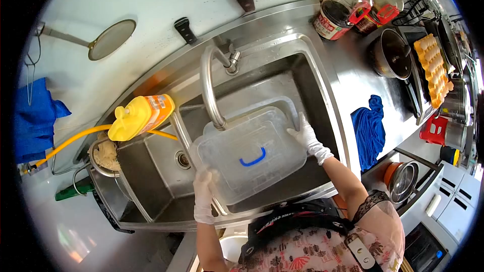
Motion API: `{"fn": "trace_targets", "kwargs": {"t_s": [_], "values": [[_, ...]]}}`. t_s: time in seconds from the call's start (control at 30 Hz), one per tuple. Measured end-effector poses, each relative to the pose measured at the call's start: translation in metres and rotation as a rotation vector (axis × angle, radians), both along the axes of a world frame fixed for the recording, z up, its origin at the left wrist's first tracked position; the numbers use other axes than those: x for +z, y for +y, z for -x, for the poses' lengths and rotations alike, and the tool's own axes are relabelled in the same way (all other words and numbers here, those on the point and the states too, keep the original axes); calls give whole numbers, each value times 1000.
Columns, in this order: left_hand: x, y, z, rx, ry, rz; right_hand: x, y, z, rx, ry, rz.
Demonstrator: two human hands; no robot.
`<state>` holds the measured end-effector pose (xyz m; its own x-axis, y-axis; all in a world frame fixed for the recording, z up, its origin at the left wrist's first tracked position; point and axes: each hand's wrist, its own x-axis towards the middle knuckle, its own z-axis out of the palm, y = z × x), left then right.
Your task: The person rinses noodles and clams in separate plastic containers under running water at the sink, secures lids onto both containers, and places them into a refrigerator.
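Note:
A clear plastic lid (pixel 237 143) with a blue handle (pixel 253 157) lies tilted under the faucet (pixel 207 85), above the large sink basin. Behind its upper right edge shows a translucent plastic rim (pixel 287 105), perhaps a bin. My right hand (pixel 308 138), in a white glove, grips the lid's right edge, thumb on top and fingers along the side. At the opposite edge is my left hand (pixel 204 191), gloved too and smeared by motion. It appears closed on the lid's left edge, its fingertips partly unclear.
A yellow jug (pixel 141 117) stands at the left beside a smaller basin (pixel 164 156) and a strainer (pixel 106 156) with pale food. On the right counter are a blue cloth (pixel 369 131), a pot (pixel 390 55), large bottles (pixel 335 17) and an egg tray (pixel 432 68). Knives hang on the wall.

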<state>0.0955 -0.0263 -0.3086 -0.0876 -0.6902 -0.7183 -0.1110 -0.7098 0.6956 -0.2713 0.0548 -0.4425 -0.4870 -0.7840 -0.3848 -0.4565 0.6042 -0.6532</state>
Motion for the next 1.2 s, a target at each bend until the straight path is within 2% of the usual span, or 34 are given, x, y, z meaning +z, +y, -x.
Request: {"fn": "trace_targets", "kwargs": {"t_s": [0.07,0.1,0.17,0.27,0.37,0.43,0.5,0.53,0.57,0.63,0.7,0.73,0.8,0.83,0.9,0.93,1.0,1.1,1.2], "values": [[-9,-9,6,-34,-219,156,8,-3,9,-27,-88,6],[-12,-12,8,-36,-225,160,12,-6,11,-46,-176,15],[-17,-17,11,-182,-396,192,-2,-3,13,-34,-178,13],[-24,-15,25,-267,-548,208,-3,10,15,-134,-279,171],[-28,-23,41,-410,-641,231,12,18,20,-174,-291,46],[-46,-20,44,-408,-661,236,11,26,20,-193,-219,84],[-59,-17,49,-404,-688,248,39,23,17,-85,-74,165],[-61,-12,56,-374,-765,284,35,27,18,-8,26,233],[-62,-8,61,-343,-842,321,33,32,16,-14,26,235],[-70,-7,63,-337,-859,358,30,39,14,112,200,146],[-98,-6,50,-330,-864,342,32,36,12,63,146,97],[-105,-10,44,-337,-865,347,38,30,12,64,149,30],[-113,-20,37,-264,-456,136,41,26,11,56,154,-37],[-114,-21,38,-272,-454,141,38,25,10,38,157,-7],[-115,-23,39,-96,-311,11,33,23,13,16,164,25],[-116,-22,38,-100,-311,16,32,22,17,-8,122,61],[-114,-20,34,4,-70,-70,30,19,19,-100,6,138],[-109,-21,37,4,-49,-178,31,14,20,-150,16,149],[-109,-8,44,33,-65,-114,21,16,24,-138,73,166]]}}
